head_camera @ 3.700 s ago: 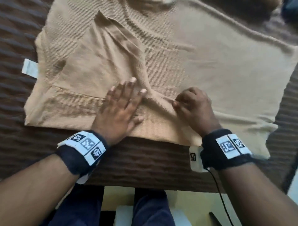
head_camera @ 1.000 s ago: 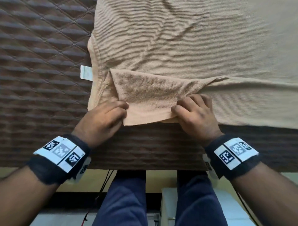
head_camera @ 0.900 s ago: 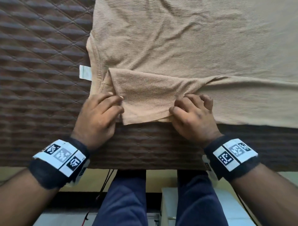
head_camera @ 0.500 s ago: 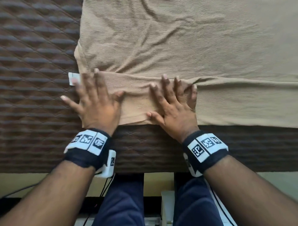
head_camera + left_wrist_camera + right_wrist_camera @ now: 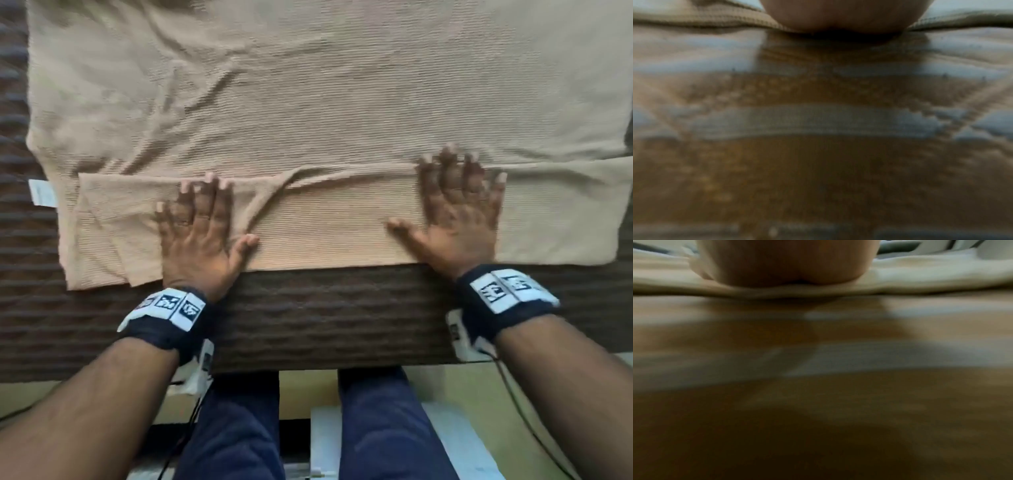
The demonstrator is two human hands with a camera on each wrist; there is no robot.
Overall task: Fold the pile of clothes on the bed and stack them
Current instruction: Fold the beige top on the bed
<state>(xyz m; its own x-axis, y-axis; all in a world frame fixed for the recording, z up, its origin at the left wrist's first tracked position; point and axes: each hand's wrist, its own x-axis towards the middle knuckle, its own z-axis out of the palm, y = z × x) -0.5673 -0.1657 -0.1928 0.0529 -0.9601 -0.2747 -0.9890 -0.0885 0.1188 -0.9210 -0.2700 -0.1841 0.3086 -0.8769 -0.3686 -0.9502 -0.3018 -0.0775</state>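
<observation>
A tan ribbed garment [image 5: 308, 102] lies spread flat on the brown quilted bed [image 5: 308, 318], filling most of the head view. Its near edge is folded over into a long strip [image 5: 329, 233]. My left hand [image 5: 202, 226] lies flat, fingers straight, on the left part of that strip. My right hand [image 5: 459, 209] presses flat on the right part, fingers spread. Both wrist views are blurred and low over the bedcover, showing only the heel of the left hand [image 5: 840, 14] and of the right hand [image 5: 789, 261] on the tan cloth.
A white care label [image 5: 42, 193] sticks out from the garment's left edge. The bed's near edge [image 5: 308, 363] runs just in front of my legs in dark blue trousers [image 5: 387, 428]. Cables hang from both wristbands.
Both hands went from pinching the folded flap to lying flat on it. In the last half second they slid apart, the right hand far to the right along the strip.
</observation>
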